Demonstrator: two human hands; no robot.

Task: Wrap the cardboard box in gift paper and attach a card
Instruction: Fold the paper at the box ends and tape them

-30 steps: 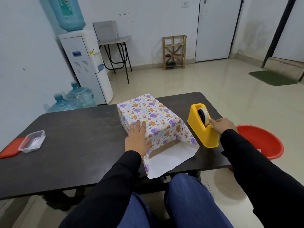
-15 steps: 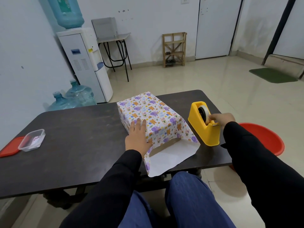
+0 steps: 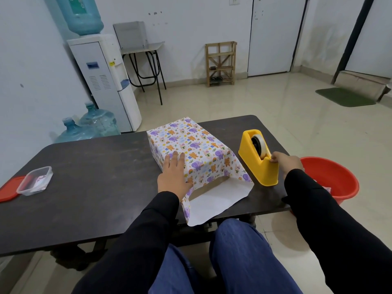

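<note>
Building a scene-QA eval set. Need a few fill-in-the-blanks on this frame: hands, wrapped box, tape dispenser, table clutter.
1. The left hand lies flat on the ____ covered in gift paper.
2. The right hand grips the cutter end of the ____ tape dispenser.
3. The paper's near end hangs unfolded, showing its ____ underside.
4. The clear container stands next to a ____ lid.

Missing words: box; yellow; white; red.
</note>
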